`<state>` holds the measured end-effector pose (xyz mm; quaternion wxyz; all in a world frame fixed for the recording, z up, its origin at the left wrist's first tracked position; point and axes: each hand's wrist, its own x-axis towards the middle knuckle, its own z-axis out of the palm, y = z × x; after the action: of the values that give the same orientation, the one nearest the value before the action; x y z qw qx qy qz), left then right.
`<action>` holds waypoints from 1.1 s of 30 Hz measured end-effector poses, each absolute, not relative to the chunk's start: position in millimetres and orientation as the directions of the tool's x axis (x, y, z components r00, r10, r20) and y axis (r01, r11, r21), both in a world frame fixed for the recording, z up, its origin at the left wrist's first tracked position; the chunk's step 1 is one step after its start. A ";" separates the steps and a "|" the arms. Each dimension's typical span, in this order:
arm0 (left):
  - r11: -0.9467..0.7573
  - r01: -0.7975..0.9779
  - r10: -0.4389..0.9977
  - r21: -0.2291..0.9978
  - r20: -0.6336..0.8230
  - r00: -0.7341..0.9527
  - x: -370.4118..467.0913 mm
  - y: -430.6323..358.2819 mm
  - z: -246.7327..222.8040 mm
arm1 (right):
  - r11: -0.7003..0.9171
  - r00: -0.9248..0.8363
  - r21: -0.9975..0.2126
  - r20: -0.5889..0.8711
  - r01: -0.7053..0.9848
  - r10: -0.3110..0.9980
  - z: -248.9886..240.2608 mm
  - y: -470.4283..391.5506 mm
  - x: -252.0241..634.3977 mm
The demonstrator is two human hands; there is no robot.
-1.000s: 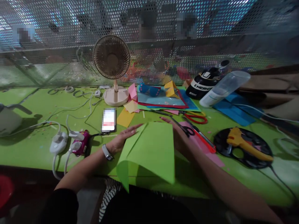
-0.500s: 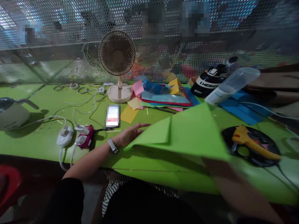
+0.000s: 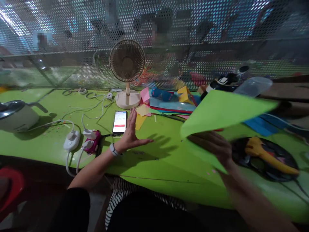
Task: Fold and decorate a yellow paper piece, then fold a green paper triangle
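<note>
My left hand (image 3: 131, 137) hovers over the green tabletop with its fingers stretched and thumb spread, holding nothing. A wristband (image 3: 114, 149) is on that wrist. On the right, my right hand (image 3: 214, 145) holds a bright green sheet of paper (image 3: 224, 109) up off the table. The sheet is bent over, one part above the hand and another below it. My right fingers point left between these parts, and their tips are partly hidden. Closest to my left hand lies a phone (image 3: 119, 122) with a lit screen.
A fan (image 3: 127, 100) stands at the back, beside coloured papers (image 3: 159, 104). Left are a power strip (image 3: 93, 141), white cables and a lidded pot (image 3: 19, 117). At right, a yellow glue gun (image 3: 270, 158) lies on a black round tray (image 3: 238, 151). Bottles (image 3: 254, 85) stand behind the sheet.
The green sheet has swung to the right and folded over my right hand. My left hand, earlier at the sheet's left edge, is now raised apart from it with fingers spread.
</note>
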<state>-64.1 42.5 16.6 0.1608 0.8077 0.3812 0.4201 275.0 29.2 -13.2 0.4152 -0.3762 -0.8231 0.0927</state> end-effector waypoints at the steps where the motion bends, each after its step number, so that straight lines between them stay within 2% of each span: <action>1: -0.663 0.497 0.745 0.560 0.557 0.367 -64.8 42.5 19.2 | 0.751 -0.436 -0.423 0.626 0.507 0.647 -9.8 28.1 268.7; 4: -0.701 0.523 0.711 0.485 0.538 0.453 -68.1 43.8 27.7 | 0.860 -0.664 -0.343 0.547 0.378 0.510 3.0 29.3 248.4; 6: -0.747 0.523 0.662 0.409 0.520 0.539 -70.0 43.8 31.4 | 0.871 -0.752 -0.359 0.454 0.336 0.477 7.4 31.0 237.9; 9: -0.804 0.505 0.593 0.315 0.489 0.640 -71.1 41.1 32.5 | 0.852 -0.806 -0.422 0.360 0.309 0.470 2.0 32.2 231.0; 14: -0.810 0.507 0.583 0.294 0.326 0.744 -71.9 36.8 31.3 | 0.832 -0.858 -0.456 0.238 0.314 0.455 -22.2 33.3 232.0; 18: -0.844 0.380 0.480 0.380 0.217 0.850 -76.4 39.0 26.7 | 0.857 -0.879 -0.427 0.239 0.288 0.414 -33.0 34.0 233.3; 23: -0.793 0.331 0.471 0.512 0.168 0.866 -81.3 29.6 14.4 | 0.832 -0.840 -0.461 0.280 0.308 0.466 -35.1 33.1 247.9; 26: -0.728 0.272 0.487 0.629 0.195 0.851 -77.5 15.9 10.4 | 0.773 -0.806 -0.516 0.236 0.370 0.543 -36.8 26.1 266.8; 29: -0.664 0.120 0.452 0.738 0.269 0.850 -68.9 1.5 9.2 | 0.749 -0.804 -0.544 0.206 0.379 0.557 -41.4 12.3 284.4; 31: -0.667 0.068 0.377 0.742 0.258 0.890 -62.1 -6.2 8.1 | 0.736 -0.806 -0.559 0.189 0.381 0.561 -46.4 2.6 291.8; 33: -0.712 0.086 0.291 0.697 0.181 0.939 -56.2 -10.4 5.6 | 0.714 -0.793 -0.573 0.172 0.402 0.585 -52.0 -3.7 295.5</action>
<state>-56.2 -10.4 5.6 0.3654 0.9144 0.1031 0.1402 295.5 -3.7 -52.0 0.1732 -0.2714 -0.9093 0.2636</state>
